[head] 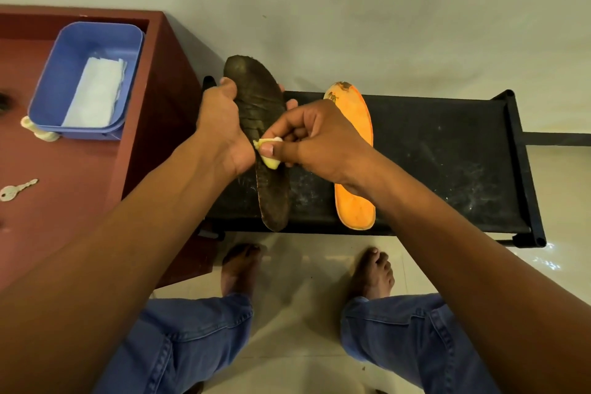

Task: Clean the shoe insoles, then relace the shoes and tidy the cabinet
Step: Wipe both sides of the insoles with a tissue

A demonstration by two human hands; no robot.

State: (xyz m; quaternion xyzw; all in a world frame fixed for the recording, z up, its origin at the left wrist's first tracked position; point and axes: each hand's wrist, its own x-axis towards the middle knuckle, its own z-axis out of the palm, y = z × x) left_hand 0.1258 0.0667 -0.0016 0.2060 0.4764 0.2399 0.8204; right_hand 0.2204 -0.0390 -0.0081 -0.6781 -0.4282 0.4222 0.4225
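The dark insole [260,125] is the landmark here. Its middle is partly hidden: the left hand [220,128] wraps its left edge, with fingertips showing past the right edge, and the right hand [315,137] covers part of its right side. The right hand pinches a small pale yellow wad [268,155], most of it hidden under the thumb and fingers, so whether it is cloth or sponge cannot be told. The wad touches the insole's face near the middle.

The insole's toe end rises past the far edge of the black surface [447,163]; its heel end reaches the near edge. Just right of it lies the orange insole [353,201], flat on the surface, its middle crossed by the right wrist and its toe tip scuffed brown. Beyond that, the surface lies bare to its right rail.

Left of the dark insole stands a red-brown cabinet [153,125], cut off by the frame edge. On it sit a blue plastic tub [64,73] holding folded white tissue [99,93], a key [16,190] and a small cream object [41,133] too hidden to name.

The dark insole looks worn, ridged with cross creases; the black surface is dusty and streaked.
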